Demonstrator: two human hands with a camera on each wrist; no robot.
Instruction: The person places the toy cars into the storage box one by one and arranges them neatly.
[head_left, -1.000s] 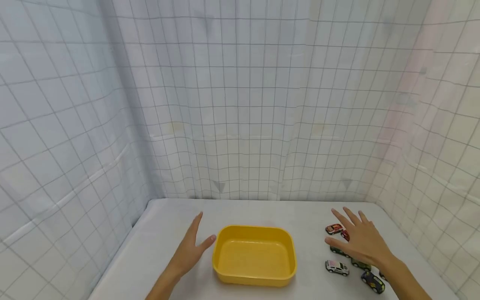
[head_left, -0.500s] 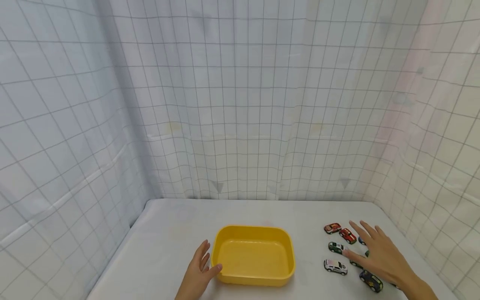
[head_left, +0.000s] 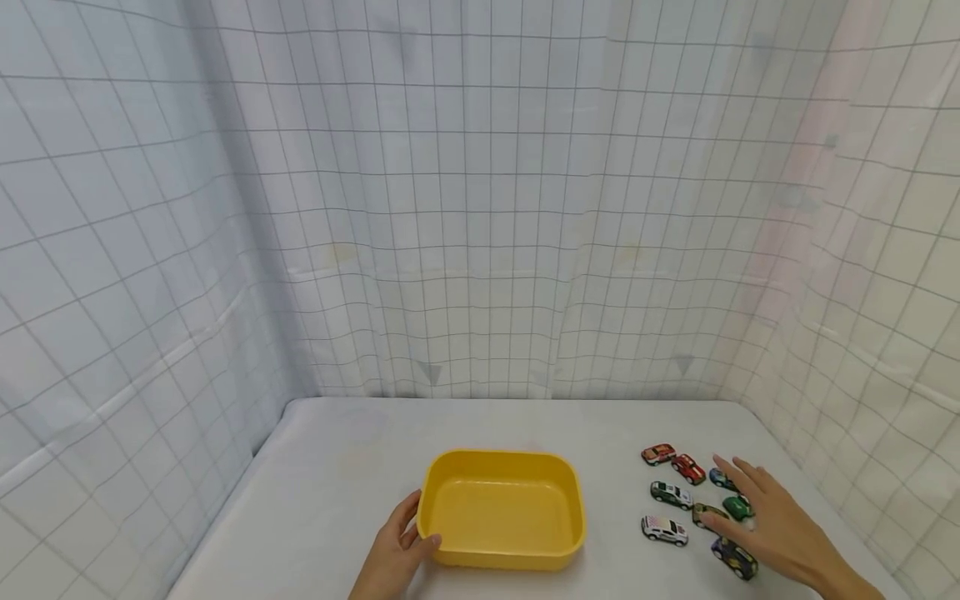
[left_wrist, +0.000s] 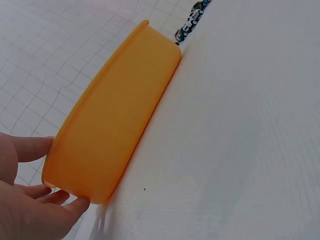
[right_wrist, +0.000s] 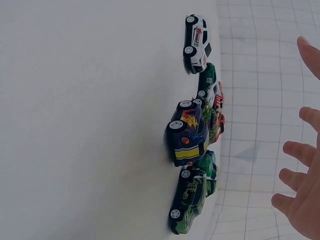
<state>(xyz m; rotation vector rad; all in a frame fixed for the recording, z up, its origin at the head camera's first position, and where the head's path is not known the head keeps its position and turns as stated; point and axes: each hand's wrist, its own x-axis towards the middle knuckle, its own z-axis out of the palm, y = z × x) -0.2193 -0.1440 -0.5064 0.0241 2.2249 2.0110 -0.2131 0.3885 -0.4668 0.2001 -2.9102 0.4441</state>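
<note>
A yellow plastic tray (head_left: 501,560) stands on the white table with nothing in it. My left hand (head_left: 393,550) grips its near left corner: the thumb lies at the rim, while curled fingers (left_wrist: 75,210) touch the outside of the end wall. On the right, my right hand (head_left: 776,521) hovers with spread fingers over several small toy cars and holds nothing. Nearest it are a dark blue car with a yellow stripe (right_wrist: 187,135) and a green car (head_left: 738,507). A dark green car (right_wrist: 187,200), low in the right wrist view, is hidden behind the hand in the head view.
Left of the hand lie a white toy car (head_left: 664,530), a green and white one (head_left: 671,494) and two red ones, the nearer being a red car (head_left: 687,468). White gridded curtains (head_left: 465,208) enclose the table (head_left: 330,467) at the back and both sides.
My left hand has come down and in to the tray's near left corner and taken hold of it. My right hand has moved right and nearer, uncovering several cars.
</note>
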